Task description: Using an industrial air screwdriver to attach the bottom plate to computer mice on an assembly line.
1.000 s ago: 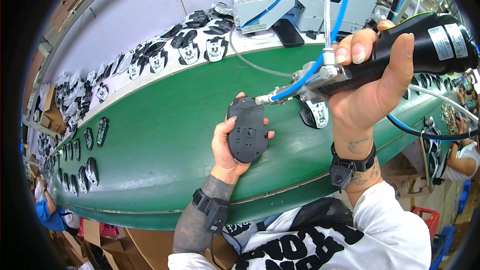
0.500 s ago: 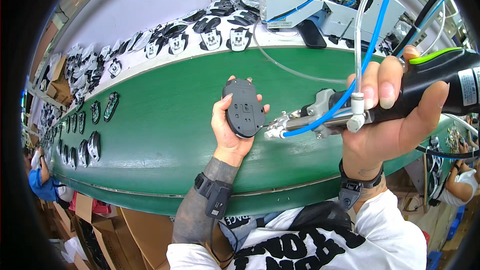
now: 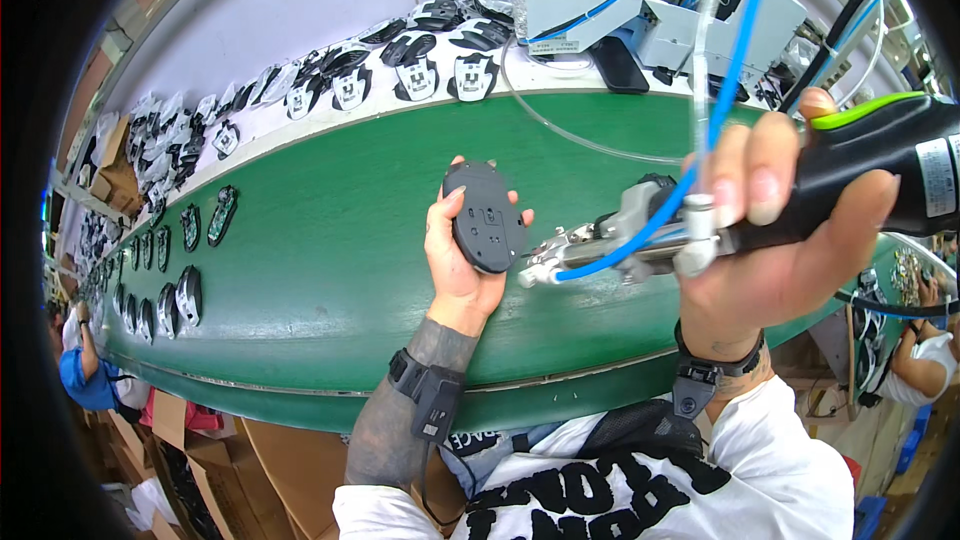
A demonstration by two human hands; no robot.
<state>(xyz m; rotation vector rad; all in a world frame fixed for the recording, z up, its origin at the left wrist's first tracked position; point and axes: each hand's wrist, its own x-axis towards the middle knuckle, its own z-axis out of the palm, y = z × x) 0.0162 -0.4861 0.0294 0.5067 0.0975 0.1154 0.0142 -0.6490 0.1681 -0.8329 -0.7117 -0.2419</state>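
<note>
The person's left hand [image 3: 462, 265] is raised above the long green conveyor belt [image 3: 330, 270] and wraps around a dark oval plastic computer mouse [image 3: 484, 217], held underside up. The thumb lies along the mouse's left edge, the fingertips curl over its right edge and top, and the palm cups the lower end, so the hand is closed firmly about the shell rather than spread. A black strap sits on that wrist.

The right hand [image 3: 790, 240] is clenched round the thick black handle of a powered screwdriver with a lime-green stripe [image 3: 880, 165]. Index and middle fingers fold over the top, with the thumb hidden beneath. The tool's grey metal nose [image 3: 570, 245] points left, and its tip sits just beside the mouse's right edge; whether it touches I cannot tell. A blue air hose [image 3: 735, 50] and a clear tube climb away from the tool.

Along the belt's far edge lie rows of black-and-white mouse shells [image 3: 415, 70], and more mice [image 3: 187, 295] ride the belt further left. Grey equipment boxes [image 3: 660, 15] stand beyond.
</note>
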